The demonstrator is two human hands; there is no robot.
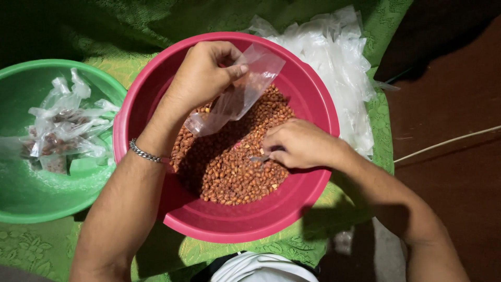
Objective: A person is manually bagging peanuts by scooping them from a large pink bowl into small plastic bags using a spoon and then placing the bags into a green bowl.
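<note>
A pink plastic basin (313, 89) holds a heap of brown peanuts (229, 167). Above the nuts my left hand (201, 75) pinches a small clear plastic bag (240, 94), which hangs slanted down toward the heap. My right hand (297, 143) rests on the peanuts at the right side of the heap, fingers closed around a small metal spoon (258, 157) whose tip shows at the nuts. A metal chain bracelet (145, 153) is on my left wrist.
A green basin (31, 198) at the left holds several tied clear bags of peanuts (60, 130). A pile of empty clear bags (339, 57) lies behind the pink basin on a green lace cloth (31, 250). A white cord (449, 141) crosses the dark red floor at right.
</note>
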